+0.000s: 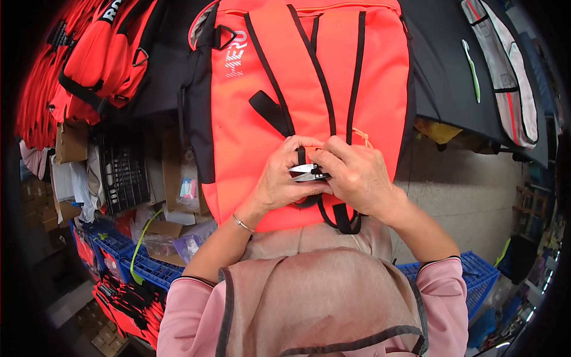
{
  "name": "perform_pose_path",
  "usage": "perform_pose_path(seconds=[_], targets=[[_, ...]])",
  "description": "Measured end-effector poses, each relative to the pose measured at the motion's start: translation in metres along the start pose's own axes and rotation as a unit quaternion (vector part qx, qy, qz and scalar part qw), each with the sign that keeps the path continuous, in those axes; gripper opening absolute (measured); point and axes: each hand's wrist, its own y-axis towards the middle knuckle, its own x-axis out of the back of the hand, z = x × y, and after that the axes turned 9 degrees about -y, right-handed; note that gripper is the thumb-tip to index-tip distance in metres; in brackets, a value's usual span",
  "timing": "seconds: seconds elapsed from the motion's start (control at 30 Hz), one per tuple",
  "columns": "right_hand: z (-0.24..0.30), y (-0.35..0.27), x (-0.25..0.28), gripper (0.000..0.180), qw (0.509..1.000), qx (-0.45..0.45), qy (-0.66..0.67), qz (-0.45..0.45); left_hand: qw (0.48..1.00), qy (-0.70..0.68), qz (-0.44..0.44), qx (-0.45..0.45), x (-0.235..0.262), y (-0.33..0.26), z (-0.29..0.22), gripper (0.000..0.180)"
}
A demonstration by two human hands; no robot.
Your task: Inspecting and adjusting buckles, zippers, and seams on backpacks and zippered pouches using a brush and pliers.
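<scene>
A bright red-orange backpack (238, 119) with black piping lies in front of me, its shoulder straps (348, 65) facing up. Small thread snips (306, 169) with silver blades are tucked in my right hand (360, 181), blades pointing left. The fingers of that hand also close in at the lower end of a strap. Across from it, my left hand (276, 178) pinches the black webbing (301, 156) there; the exact spot is partly hidden by fingers. A loose black webbing end (264, 106) sticks up above my left hand, and black webbing loops (345, 220) hang below my right.
On the dark table (437, 89) to the right lie a green-and-white toothbrush (471, 71) and a long grey bag (505, 71). More red bags (104, 71) are piled at left. Blue crates (148, 266) and a black crate (124, 172) stand lower down.
</scene>
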Motion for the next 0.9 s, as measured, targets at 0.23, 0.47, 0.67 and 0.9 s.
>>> perform_pose_path(seconds=[0.23,0.47,0.67,0.9], targets=[[-0.008,0.004,-0.008,0.016,0.993,-0.041,0.11,-0.012,1.0,0.012,0.005,0.02,-0.002,-0.002,0.009,0.036],[-0.038,-0.019,0.061,0.02,0.82,-0.247,0.503,-0.119,0.996,0.063,0.018,-0.052,0.0,-0.004,0.004,0.043],[-0.091,-0.064,0.069,0.008,0.895,-0.342,0.021,-0.287,0.985,0.135,0.096,-0.057,-0.002,-0.001,-0.018,0.035],[0.008,-0.028,0.043,0.045,0.957,-0.237,0.129,-0.108,0.961,0.234,0.036,-0.141,-0.01,0.001,-0.014,0.006]])
